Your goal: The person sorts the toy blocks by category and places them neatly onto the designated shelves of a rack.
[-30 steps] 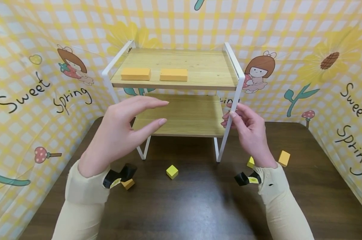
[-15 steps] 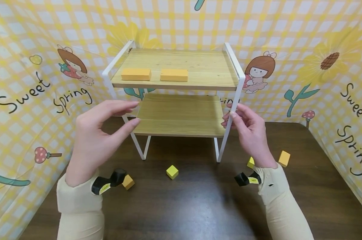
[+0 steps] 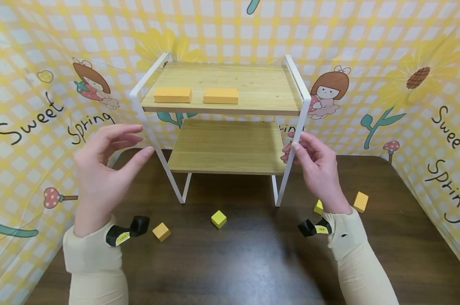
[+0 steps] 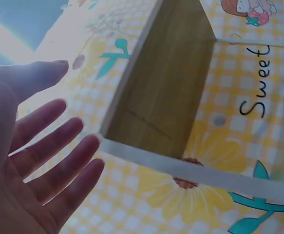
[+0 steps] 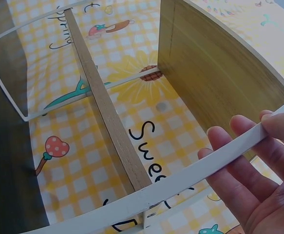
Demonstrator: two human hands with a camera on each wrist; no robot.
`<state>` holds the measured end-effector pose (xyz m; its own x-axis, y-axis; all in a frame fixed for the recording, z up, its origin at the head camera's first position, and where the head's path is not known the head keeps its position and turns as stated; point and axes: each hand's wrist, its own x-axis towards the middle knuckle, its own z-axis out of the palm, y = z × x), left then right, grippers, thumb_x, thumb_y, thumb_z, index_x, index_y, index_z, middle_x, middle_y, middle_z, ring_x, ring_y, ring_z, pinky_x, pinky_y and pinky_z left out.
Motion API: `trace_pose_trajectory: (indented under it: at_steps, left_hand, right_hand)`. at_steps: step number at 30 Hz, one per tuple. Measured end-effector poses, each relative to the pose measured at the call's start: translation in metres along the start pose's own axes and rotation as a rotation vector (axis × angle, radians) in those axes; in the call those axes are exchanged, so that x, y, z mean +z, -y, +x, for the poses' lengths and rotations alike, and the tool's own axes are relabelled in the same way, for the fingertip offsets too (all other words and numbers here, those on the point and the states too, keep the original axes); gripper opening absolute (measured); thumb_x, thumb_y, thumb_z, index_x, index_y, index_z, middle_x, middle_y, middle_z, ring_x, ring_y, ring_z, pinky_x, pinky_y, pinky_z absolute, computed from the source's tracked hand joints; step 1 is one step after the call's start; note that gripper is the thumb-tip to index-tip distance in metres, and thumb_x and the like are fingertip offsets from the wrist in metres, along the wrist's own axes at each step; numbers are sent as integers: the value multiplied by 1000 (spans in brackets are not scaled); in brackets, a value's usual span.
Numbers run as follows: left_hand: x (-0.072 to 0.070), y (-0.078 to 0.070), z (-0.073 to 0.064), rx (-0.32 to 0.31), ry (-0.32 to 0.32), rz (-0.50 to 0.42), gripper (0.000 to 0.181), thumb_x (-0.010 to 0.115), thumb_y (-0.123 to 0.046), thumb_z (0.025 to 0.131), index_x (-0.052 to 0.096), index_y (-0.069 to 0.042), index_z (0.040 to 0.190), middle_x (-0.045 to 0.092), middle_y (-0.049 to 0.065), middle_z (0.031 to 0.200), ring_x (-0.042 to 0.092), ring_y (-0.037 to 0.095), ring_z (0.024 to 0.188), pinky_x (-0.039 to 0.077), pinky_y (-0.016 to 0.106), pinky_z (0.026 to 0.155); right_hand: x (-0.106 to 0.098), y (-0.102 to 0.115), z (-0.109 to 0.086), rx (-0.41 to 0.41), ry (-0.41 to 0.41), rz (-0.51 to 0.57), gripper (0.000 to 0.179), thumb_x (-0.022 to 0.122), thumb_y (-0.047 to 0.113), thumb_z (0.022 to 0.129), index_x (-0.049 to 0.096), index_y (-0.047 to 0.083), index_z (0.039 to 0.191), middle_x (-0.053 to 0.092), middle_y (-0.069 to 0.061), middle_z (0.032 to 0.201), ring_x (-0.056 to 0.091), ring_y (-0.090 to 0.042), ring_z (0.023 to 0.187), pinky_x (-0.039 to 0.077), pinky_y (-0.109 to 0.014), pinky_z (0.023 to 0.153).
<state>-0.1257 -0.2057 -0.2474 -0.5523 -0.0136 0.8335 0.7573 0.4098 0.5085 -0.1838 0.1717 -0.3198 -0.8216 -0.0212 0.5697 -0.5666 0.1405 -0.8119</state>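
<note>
The two-tier shelf point(image 3: 230, 112) stands on the dark tabletop point(image 3: 233, 267), its open front towards us. Our right hand point(image 3: 319, 167) pinches its near right leg point(image 3: 286, 174), thumb on one side and fingers curled behind, level with the lower board point(image 3: 226, 146); we judge that this grip steadies the frame or sets its position. Our left hand point(image 3: 100, 173) hangs beside the near left leg point(image 3: 165, 166), fingers spread and thumb well apart, holding nothing; whether a fingertip brushes that leg, we cannot tell. It seems poised to match the other grip, so the shelf can be handled evenly from both sides.

On the upper board, two orange blocks point(image 3: 172, 95) lie side by side along the near edge, apart, probably put there for easy reach. A yellow cube point(image 3: 218, 219) sits on the tabletop, just nearer than the shelf.
</note>
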Motion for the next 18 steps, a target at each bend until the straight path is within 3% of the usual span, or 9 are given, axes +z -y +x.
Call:
trace_pose_trajectory:
  at_steps: [5, 7, 11, 14, 18]
  left_hand:
    - [-1, 11, -1, -105, -14, 7, 47, 79, 9, 82, 64, 8, 127, 62, 17, 124, 62, 24, 110, 51, 34, 102]
    - [-1, 19, -2, -166, 22, 8, 54, 79, 8, 84, 60, 2, 134, 59, 13, 131, 60, 24, 118, 48, 35, 106]
    - [2, 47, -6, -259, 101, -37, 66, 78, 7, 85, 54, -9, 144, 55, 8, 141, 57, 21, 125, 46, 34, 108]
    - [8, 65, -10, -291, 114, -154, 66, 77, 9, 86, 52, -9, 145, 55, 12, 140, 61, 21, 121, 50, 30, 103]
    - [16, 72, -12, -324, 111, -327, 58, 73, 10, 89, 55, -6, 141, 59, 20, 132, 67, 25, 110, 56, 27, 93]
  right_hand:
    - [0, 0, 1, -5, 2, -3, 26, 57, 7, 105, 66, -3, 128, 72, -15, 96, 73, -26, 77, 63, -35, 77]
    - [0, 1, 1, -9, 3, 2, 26, 57, 7, 105, 66, -3, 128, 72, -16, 96, 73, -26, 77, 63, -35, 77]
    - [0, 1, 1, -6, 4, -1, 26, 57, 7, 105, 66, -2, 128, 72, -15, 96, 73, -26, 78, 63, -34, 78]
    - [0, 0, 0, -1, 4, 0, 26, 57, 7, 105, 67, -1, 128, 71, -16, 96, 73, -26, 78, 63, -34, 78]
    - [0, 0, 0, -1, 4, 5, 26, 57, 7, 105, 66, -2, 128, 71, -17, 96, 73, -27, 78, 63, -35, 77]
